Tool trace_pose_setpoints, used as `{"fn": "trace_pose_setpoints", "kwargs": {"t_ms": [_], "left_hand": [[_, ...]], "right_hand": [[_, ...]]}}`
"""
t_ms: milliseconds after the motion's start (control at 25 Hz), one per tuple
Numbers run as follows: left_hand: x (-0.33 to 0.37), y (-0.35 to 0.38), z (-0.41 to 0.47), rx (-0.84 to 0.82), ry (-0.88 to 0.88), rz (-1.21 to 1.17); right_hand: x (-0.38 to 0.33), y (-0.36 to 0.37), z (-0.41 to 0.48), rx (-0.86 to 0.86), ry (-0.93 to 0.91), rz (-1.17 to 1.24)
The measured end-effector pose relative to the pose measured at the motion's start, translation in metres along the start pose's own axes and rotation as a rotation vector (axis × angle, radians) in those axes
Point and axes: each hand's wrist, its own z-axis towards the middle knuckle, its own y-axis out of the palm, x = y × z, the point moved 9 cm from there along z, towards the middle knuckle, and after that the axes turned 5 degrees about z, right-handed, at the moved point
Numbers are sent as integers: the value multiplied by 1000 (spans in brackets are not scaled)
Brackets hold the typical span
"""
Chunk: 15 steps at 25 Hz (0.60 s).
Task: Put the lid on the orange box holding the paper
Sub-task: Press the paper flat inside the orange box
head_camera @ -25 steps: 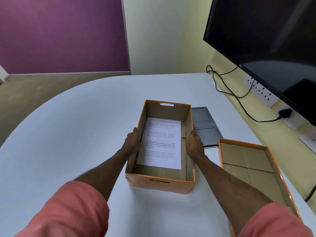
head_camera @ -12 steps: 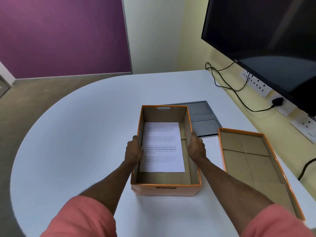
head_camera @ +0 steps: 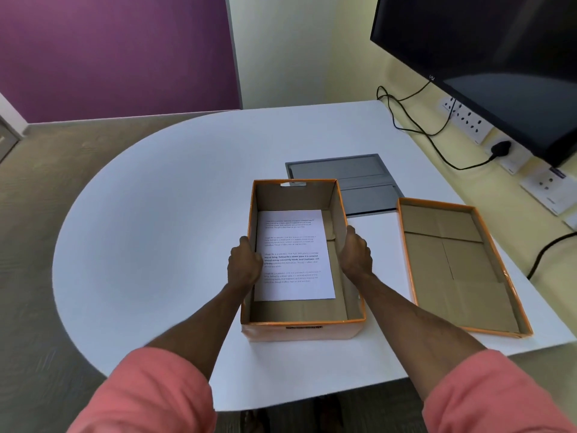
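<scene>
An open orange box (head_camera: 299,331) stands in the middle of the white table (head_camera: 162,220), with a printed sheet of paper (head_camera: 293,254) lying flat on its bottom. My left hand (head_camera: 243,264) grips the box's left wall and my right hand (head_camera: 356,256) grips its right wall. The orange lid (head_camera: 459,270) lies upside down on the table to the right of the box, its brown inside facing up, apart from both hands.
A grey flap panel (head_camera: 346,176) is set in the table just behind the box. A black monitor (head_camera: 487,57) hangs on the right wall above wall sockets (head_camera: 468,120) and black cables (head_camera: 415,120). The table's near edge is close below the box.
The view has tilted and pulled back, so the box and lid sit lower and more of the table shows. Both hands keep their hold on the box walls.
</scene>
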Motion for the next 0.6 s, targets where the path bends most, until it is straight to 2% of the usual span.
{"fn": "trace_pose_setpoints", "kwargs": {"t_ms": [240, 360, 520, 600], "left_hand": [[2, 0, -4, -66, 0, 46], [12, -7, -1, -18, 37, 103], [73, -10, -5, 112, 284, 274], [116, 1, -11, 127, 432, 327]], "right_hand": [[-4, 4, -4, -85, -14, 16], [-1, -3, -5, -86, 0, 11], [6, -31, -5, 33, -46, -97], [18, -46, -1, 80, -52, -155]]}}
